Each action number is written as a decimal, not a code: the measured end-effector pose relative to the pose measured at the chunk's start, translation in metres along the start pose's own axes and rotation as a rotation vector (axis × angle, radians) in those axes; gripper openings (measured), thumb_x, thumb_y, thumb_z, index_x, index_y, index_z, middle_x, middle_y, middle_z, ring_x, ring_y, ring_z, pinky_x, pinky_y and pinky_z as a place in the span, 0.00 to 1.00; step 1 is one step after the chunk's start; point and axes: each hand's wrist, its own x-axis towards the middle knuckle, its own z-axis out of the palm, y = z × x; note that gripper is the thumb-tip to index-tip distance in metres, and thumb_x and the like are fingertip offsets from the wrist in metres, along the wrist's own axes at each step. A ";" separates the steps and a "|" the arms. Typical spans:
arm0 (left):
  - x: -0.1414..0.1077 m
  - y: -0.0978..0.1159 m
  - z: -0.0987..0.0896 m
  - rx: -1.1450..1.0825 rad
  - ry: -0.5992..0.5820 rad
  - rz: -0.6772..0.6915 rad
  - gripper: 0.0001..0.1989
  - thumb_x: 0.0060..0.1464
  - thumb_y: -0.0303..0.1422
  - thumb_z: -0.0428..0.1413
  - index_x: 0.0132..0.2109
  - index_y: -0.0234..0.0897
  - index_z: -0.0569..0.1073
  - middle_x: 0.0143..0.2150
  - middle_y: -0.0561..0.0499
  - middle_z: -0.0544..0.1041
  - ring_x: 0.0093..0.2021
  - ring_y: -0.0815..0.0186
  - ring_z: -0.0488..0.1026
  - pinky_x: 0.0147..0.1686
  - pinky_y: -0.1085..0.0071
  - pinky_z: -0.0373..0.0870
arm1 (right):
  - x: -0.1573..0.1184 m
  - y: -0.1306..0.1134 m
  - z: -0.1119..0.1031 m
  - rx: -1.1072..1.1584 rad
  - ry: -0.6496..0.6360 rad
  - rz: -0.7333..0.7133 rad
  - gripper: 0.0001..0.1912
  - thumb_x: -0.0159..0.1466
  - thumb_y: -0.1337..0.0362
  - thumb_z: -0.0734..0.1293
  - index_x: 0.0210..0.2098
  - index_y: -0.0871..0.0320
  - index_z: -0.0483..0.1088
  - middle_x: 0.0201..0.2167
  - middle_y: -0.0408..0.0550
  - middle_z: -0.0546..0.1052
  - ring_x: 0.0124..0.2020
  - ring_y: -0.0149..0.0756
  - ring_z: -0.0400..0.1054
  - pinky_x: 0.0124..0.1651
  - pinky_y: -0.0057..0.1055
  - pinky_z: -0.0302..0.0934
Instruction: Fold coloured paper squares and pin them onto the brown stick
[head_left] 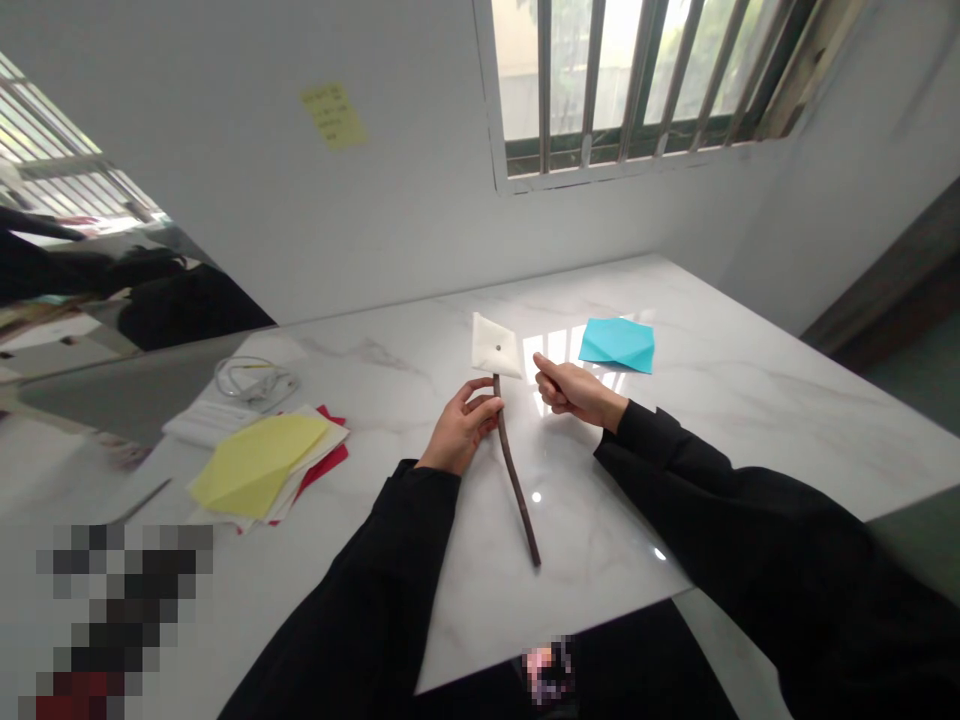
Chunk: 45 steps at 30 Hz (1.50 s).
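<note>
My left hand (466, 425) pinches a thin dark brown stick (514, 480) near its upper end, with the thumb in front. At the top of the stick is a white folded paper square (491, 335), and a small dark pin head (498, 348) shows at its middle. To the right of the paper and apart from it, my right hand (571, 390) is closed, fingers curled and thumb pointing up and left. Whether it holds anything small is hidden. Beyond that hand, a creased blue paper (617, 344) lies on the table.
White marble-patterned table (615, 480) under my arms. At left lie yellow paper (259, 465) over white and red sheets, a coiled white cable (256, 382) and a thin dark rod (142, 498). A barred window (637, 80) and a yellow note (334, 115) are on the walls.
</note>
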 end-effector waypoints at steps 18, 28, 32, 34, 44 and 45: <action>0.001 0.001 -0.004 0.052 -0.071 -0.037 0.26 0.42 0.33 0.72 0.49 0.37 0.75 0.33 0.54 0.76 0.30 0.71 0.70 0.32 0.75 0.65 | 0.006 0.001 -0.021 -0.803 0.410 -0.260 0.42 0.74 0.35 0.48 0.50 0.59 0.81 0.23 0.46 0.75 0.31 0.39 0.72 0.42 0.33 0.60; 0.002 -0.001 -0.006 0.053 -0.078 -0.030 0.26 0.43 0.33 0.72 0.49 0.37 0.74 0.33 0.55 0.76 0.30 0.71 0.70 0.34 0.74 0.66 | 0.009 0.003 -0.027 -0.822 0.481 -0.290 0.40 0.72 0.33 0.49 0.45 0.56 0.79 0.24 0.45 0.75 0.32 0.40 0.71 0.41 0.33 0.58; 0.002 -0.002 -0.007 0.032 -0.075 -0.026 0.25 0.43 0.33 0.72 0.49 0.37 0.74 0.32 0.55 0.75 0.30 0.71 0.70 0.34 0.74 0.67 | 0.009 0.003 -0.026 -0.803 0.423 -0.251 0.42 0.72 0.33 0.47 0.40 0.57 0.80 0.25 0.47 0.77 0.32 0.40 0.72 0.43 0.33 0.59; 0.002 -0.002 -0.006 0.027 -0.073 -0.022 0.25 0.44 0.32 0.72 0.49 0.37 0.74 0.32 0.54 0.75 0.30 0.71 0.71 0.34 0.74 0.68 | 0.010 0.002 -0.025 -0.841 0.386 -0.154 0.45 0.72 0.32 0.46 0.22 0.58 0.74 0.21 0.50 0.74 0.27 0.38 0.69 0.41 0.34 0.58; 0.002 -0.002 -0.006 0.040 -0.074 -0.013 0.25 0.44 0.31 0.71 0.49 0.37 0.74 0.32 0.55 0.75 0.29 0.72 0.70 0.32 0.75 0.65 | 0.010 0.007 -0.025 -0.822 0.476 -0.300 0.35 0.74 0.37 0.52 0.55 0.57 0.76 0.27 0.46 0.75 0.34 0.41 0.72 0.43 0.33 0.59; 0.002 -0.002 -0.006 0.041 -0.075 -0.013 0.25 0.44 0.32 0.71 0.49 0.37 0.73 0.32 0.55 0.75 0.29 0.72 0.70 0.32 0.75 0.65 | 0.010 0.007 -0.025 -0.791 0.472 -0.302 0.36 0.74 0.38 0.53 0.62 0.58 0.72 0.28 0.46 0.75 0.34 0.42 0.72 0.44 0.33 0.60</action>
